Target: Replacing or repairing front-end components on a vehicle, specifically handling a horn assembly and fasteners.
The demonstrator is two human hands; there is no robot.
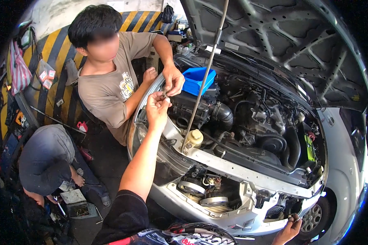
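My left hand [158,105] reaches over the car's left front corner, fingers pinched on a small metal part [166,93]; a co-worker's hand [174,78] touches the same part from above. My right hand [289,230] is low at the right, by the front bumper, fingers closed on a small dark object [294,217] too small to name. Behind the meeting hands sit a blue plastic tray [199,79] and the black engine [261,122]; a yellowish reservoir [194,138] is beside the hood prop rod [204,71].
The raised hood [282,45] arches over the engine. The co-worker [104,81] leans on the left fender. A second person [47,159] crouches at lower left beside an open toolbox [81,210]. Bags [20,69] hang on the striped wall [57,94]; the front wheel [313,216] shows at lower right.
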